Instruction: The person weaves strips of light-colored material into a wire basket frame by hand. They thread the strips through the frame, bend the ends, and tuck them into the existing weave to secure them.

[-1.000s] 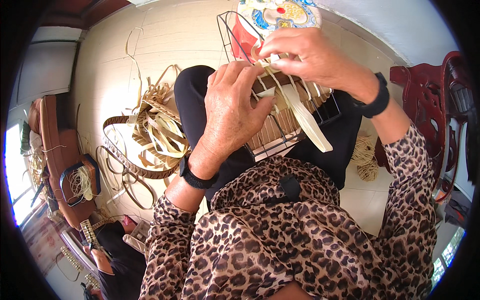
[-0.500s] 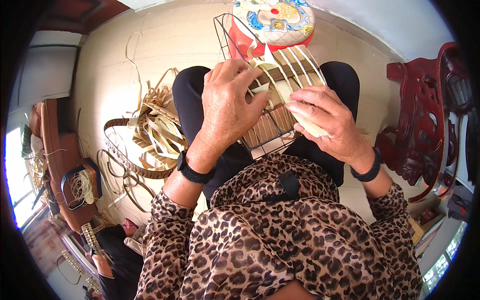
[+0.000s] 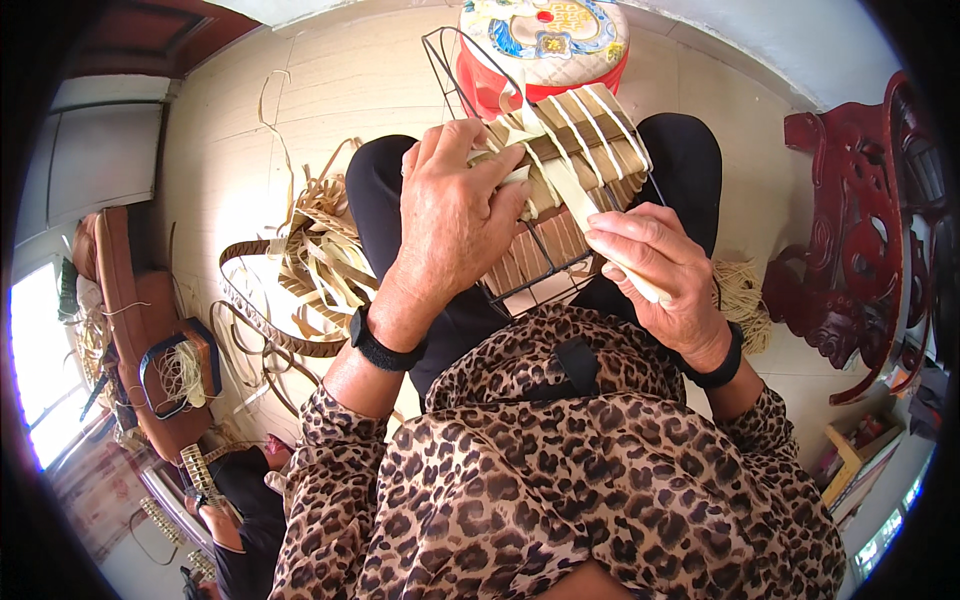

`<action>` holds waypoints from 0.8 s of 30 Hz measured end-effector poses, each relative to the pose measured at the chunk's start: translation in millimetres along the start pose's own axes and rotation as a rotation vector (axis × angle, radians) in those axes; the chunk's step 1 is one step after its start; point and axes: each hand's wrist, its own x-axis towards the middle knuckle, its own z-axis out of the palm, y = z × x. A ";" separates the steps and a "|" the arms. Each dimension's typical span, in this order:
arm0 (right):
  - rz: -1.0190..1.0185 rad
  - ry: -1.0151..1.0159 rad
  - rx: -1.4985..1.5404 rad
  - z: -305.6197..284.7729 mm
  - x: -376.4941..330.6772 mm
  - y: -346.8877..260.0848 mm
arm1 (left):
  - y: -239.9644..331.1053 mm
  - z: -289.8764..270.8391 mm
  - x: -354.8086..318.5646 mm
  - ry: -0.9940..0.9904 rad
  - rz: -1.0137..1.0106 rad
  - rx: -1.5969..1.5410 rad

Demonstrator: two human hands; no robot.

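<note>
A partly woven basket (image 3: pixel 535 241) on a black wire frame rests on my lap, tilted between my knees. Brown flat strips and paler cords cross its upper panel. My left hand (image 3: pixel 450 205) is closed over the panel's left side, thumb and forefinger pressing near a folded pale end; its other fingertips are partly hidden. From the panel a flat pale strip (image 3: pixel 572 190) runs to my right hand (image 3: pixel 655 270), which pinches it between thumb and fingers. The strip's tail sticks out below those fingers.
A round patterned stool (image 3: pixel 550 45) with a red side stands beyond my knees. Loose strips (image 3: pixel 325 260) lie heaped on the floor at left, with a cord bundle (image 3: pixel 742 300) at right. A carved red wooden seat (image 3: pixel 835 260) stands far right. At lower left another person's hand (image 3: pixel 220 525) holds weaving.
My right hand has drawn down and slightly right, and more of the pale strip shows taut between it and the panel. My left hand stays nearly where it was.
</note>
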 end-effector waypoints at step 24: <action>0.139 0.153 0.052 -6.5 -4.3 -9.5 | 30.0 -5.0 4.4 -0.032 0.332 -0.131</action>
